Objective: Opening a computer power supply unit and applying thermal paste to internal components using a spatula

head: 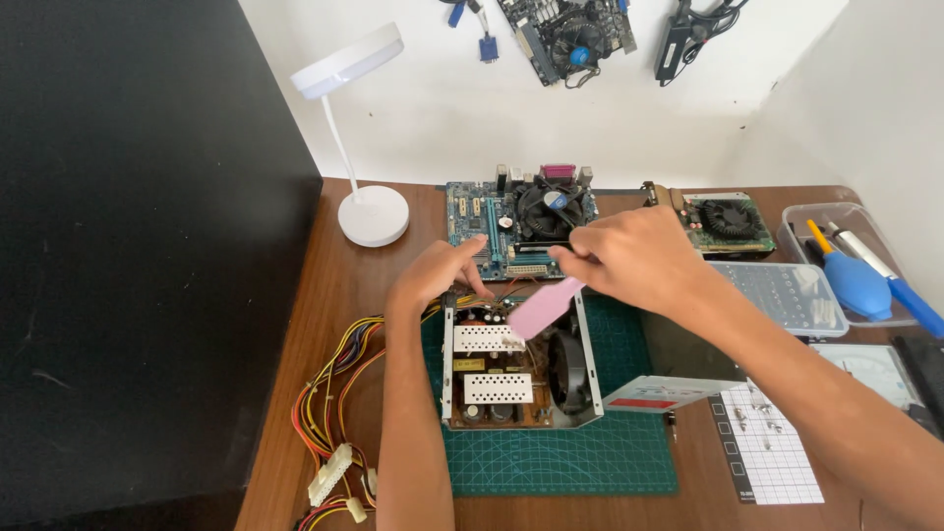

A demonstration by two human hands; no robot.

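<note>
Opened power supply unit (516, 369) sat on the green cutting mat (610, 457), cover off, circuit board, two perforated white heat sinks and a black fan exposed inside the metal shell. Pink brush (544, 307) was angled down over the back end of that unit, bristle end hovering above the nearer heat sink; contact with the board could not be told. Right hand (634, 258) was pinched shut on the brush handle, fingers curled around it, just behind the unit. Left hand (444, 270) rested at the unit's back left corner, fingers bent and gripping the metal edge, thumb side toward the board. Bundle of coloured wires (334, 403) with white connectors spilled from the unit's left side across the wooden desk (324, 285). Removed metal cover (678, 379) lay just right of the unit, partly on the mat. Blue motherboard (516, 221) with a round cooler fan lay behind the unit, partly hidden by both hands. Graphics card (728, 221) sat behind and right of the unit, beyond the right hand. Clear plastic parts box (787, 295) was right of the unit, past the forearm. Blue air blower (857, 285) lay in a clear tray further right. White desk lamp (372, 211) stood behind and left of the unit. White gridded sheet (772, 452) with small screws lay right of the mat.
</note>
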